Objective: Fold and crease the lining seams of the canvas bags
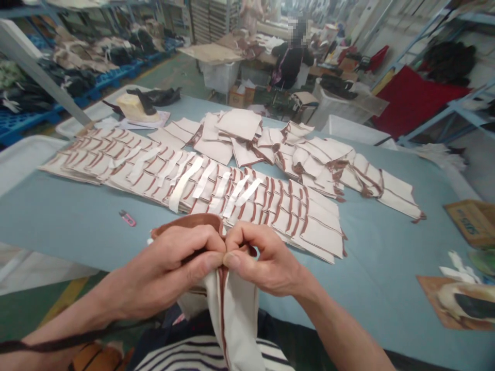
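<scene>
Between both hands is a cream fabric piece (240, 314) with a brown seam running down its middle and a brown band at its top. My left hand (174, 257) pinches the top of the seam from the left, thumb and bent fingers pressed together. From the right, my right hand (263, 257) pinches the same spot, its thumb tip touching the left thumb. The lower part of the piece hangs towards my striped clothing. Just beyond the hands lie overlapping rows of cream panels (320, 226) with brown edging, with white strips (185, 183) across them.
A small pair of pink thread snips (127, 218) lies on the blue-grey table (379, 288), left of the hands. Loose cream pieces (240, 123) are heaped behind the rows. A cardboard box (474, 221) stands at the right. Farther back sits a person in dark clothing (290, 64).
</scene>
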Action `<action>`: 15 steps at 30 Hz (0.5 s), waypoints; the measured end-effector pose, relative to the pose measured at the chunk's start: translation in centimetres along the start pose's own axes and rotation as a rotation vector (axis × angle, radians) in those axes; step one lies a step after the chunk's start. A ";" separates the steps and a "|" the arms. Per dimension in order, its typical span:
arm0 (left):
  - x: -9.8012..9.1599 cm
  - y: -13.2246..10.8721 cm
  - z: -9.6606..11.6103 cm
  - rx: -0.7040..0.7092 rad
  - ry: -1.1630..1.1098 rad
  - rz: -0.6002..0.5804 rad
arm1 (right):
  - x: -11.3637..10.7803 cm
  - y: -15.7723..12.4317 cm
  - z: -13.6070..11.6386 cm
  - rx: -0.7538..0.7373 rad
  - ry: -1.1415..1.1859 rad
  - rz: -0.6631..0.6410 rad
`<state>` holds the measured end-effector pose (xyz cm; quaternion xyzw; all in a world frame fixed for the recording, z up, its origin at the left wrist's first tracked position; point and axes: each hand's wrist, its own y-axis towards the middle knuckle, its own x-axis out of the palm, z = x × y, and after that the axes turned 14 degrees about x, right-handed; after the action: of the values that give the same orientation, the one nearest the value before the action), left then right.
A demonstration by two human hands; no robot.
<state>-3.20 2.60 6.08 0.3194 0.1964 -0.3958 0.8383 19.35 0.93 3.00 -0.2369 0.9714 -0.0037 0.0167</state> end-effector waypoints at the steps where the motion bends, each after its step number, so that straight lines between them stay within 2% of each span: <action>1: 0.5 -0.2 0.0 -0.024 -0.017 0.035 | 0.5 0.2 0.6 -0.032 -0.001 0.045; 5: 2.9 -0.7 -0.6 -0.087 -0.021 0.194 | 2.4 0.8 3.0 -0.161 -0.024 0.258; 9: 4.3 -0.7 -1.2 -0.068 -0.047 0.276 | 3.8 1.0 4.0 -0.199 -0.053 0.427; 12: 3.9 -0.7 -1.1 -0.064 -0.091 0.272 | 3.7 0.9 3.5 -0.153 -0.059 0.411; 15: 2.6 -0.9 -0.6 -0.047 -0.055 0.235 | 1.9 0.8 2.5 -0.096 -0.161 0.302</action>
<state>-2.41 1.23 3.80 0.3097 0.1439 -0.2989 0.8911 17.33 0.78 0.39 -0.0881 0.9905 0.0639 0.0834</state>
